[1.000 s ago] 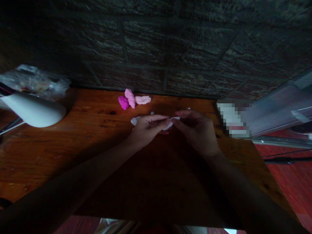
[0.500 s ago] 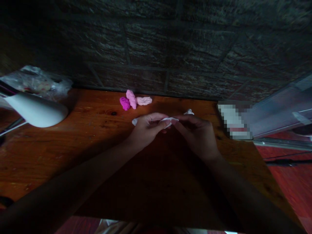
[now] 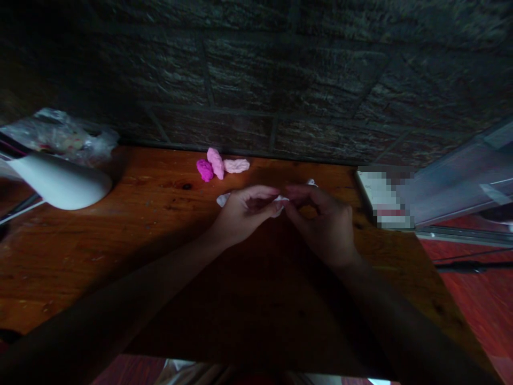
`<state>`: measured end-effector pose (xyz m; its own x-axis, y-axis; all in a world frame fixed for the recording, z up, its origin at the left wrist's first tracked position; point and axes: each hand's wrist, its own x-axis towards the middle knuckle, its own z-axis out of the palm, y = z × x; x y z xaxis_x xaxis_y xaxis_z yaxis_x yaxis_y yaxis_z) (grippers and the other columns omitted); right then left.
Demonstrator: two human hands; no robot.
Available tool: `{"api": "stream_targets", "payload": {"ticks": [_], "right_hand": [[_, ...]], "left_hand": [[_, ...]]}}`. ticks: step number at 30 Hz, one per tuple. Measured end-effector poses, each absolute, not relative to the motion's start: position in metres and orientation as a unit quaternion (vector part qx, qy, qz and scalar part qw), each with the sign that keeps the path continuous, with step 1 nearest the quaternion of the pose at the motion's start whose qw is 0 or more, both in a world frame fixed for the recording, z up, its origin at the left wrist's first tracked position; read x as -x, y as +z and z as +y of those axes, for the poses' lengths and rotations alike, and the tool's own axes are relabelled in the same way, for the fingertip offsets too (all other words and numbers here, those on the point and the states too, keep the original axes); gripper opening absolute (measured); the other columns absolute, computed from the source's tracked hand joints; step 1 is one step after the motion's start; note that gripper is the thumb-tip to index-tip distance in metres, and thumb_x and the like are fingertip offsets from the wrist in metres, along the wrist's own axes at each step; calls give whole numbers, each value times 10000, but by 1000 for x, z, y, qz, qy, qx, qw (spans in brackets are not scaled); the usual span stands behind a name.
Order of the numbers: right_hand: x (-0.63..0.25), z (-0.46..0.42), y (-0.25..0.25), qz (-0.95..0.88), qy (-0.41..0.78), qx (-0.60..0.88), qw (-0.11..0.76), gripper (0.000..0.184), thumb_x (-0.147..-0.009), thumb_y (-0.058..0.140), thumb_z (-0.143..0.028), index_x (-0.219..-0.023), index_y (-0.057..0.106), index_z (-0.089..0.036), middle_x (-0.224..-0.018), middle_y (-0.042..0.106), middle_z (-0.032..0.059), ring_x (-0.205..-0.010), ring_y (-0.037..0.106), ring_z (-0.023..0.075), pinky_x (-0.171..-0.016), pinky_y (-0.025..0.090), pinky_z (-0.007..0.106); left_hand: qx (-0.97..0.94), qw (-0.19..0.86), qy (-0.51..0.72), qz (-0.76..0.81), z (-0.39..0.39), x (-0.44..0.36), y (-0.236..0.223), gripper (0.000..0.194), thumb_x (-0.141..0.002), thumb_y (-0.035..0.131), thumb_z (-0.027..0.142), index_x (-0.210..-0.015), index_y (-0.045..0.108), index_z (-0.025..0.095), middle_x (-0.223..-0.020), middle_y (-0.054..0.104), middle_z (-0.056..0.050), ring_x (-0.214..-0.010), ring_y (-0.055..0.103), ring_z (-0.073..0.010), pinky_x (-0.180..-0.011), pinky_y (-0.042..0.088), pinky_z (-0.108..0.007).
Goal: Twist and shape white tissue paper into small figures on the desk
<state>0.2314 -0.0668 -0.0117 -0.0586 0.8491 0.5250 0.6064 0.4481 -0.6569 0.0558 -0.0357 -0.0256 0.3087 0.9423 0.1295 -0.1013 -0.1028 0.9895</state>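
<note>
Above the wooden table, my left hand pinches a small white piece of modelling clay between thumb and fingers. My right hand meets it from the other side, thumb and fingertips closed on the clay's right end. Fingers cover much of the piece. Just behind my left hand, another white lump partly shows. A small white bit lies beyond my right fingers. Farther back, a magenta clay lump, a pink lump and a pale pink lump lie touching or close together.
A white cone-shaped object stands at the left, with a crumpled clear plastic bag behind it. At the right are a pixelated pale item and a translucent panel. A dark stone wall borders the table.
My right fingers have shifted and arched slightly, opening a gap between index finger and thumb. Less of the white clay shows between my hands. The lumps on the table stay put.
</note>
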Motion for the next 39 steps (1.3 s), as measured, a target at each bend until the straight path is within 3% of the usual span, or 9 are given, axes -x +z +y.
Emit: {"api": "stream_targets", "payload": {"ticks": [6, 13, 17, 20, 28, 34, 39], "right_hand": [[-231, -67, -9, -726, 134, 506, 445, 179, -871, 699, -213, -1036, 759, -240, -977, 813, 43, -813, 758, 201, -804, 612, 350], [-235, -56, -23, -605, 407, 498, 469, 176, -829, 767, -328, -969, 785, -221, -984, 820, 38, -891, 769, 204, -849, 614, 363], [-237, -53, -23, -582, 481, 482, 444, 255, -805, 789, -425, -965, 798, -226, -956, 820, 28, -870, 757, 190, -831, 611, 342], [-239, -53, -20, -604, 474, 472, 433, 278, -825, 763, -457, -962, 797, -218, -919, 814, 33, -841, 749, 191, -793, 607, 330], [-239, -56, -17, -697, 324, 496, 405, 147, -903, 645, -263, -963, 766, -205, -936, 810, 51, -812, 753, 199, -773, 598, 334], [-239, -57, -17, -673, 359, 484, 430, 156, -880, 697, -303, -984, 758, -204, -942, 812, 53, -835, 764, 199, -792, 607, 343], [-239, -57, -18, -646, 398, 462, 458, 163, -850, 737, -296, -987, 770, -213, -971, 817, 46, -875, 771, 198, -826, 615, 349]], "left_hand": [[-555, 577, 462, 381, -33, -54, -26, 181, -745, 821, 284, -865, 776, 156, -861, 770, -38, -768, 695, -155, -763, 560, -285], [-500, 634, 450, 381, -35, -55, -24, 253, -722, 850, 312, -876, 742, 143, -861, 752, -30, -765, 695, -154, -715, 588, -291], [-530, 609, 459, 372, -33, -53, -27, 265, -724, 852, 322, -885, 739, 145, -910, 765, -47, -836, 716, -176, -785, 593, -315], [-580, 565, 462, 363, -31, -52, -27, 219, -761, 823, 316, -883, 755, 148, -923, 775, -58, -872, 719, -186, -853, 578, -328], [-630, 539, 437, 349, -27, -47, -26, 155, -788, 788, 251, -901, 765, 147, -909, 771, -57, -846, 713, -172, -817, 569, -296], [-556, 626, 423, 346, -27, -47, -26, 209, -728, 848, 263, -886, 772, 151, -916, 777, -51, -840, 724, -176, -832, 587, -334], [-542, 632, 429, 350, -26, -47, -26, 210, -721, 857, 265, -869, 769, 144, -898, 778, -47, -818, 727, -166, -822, 594, -324]]}}
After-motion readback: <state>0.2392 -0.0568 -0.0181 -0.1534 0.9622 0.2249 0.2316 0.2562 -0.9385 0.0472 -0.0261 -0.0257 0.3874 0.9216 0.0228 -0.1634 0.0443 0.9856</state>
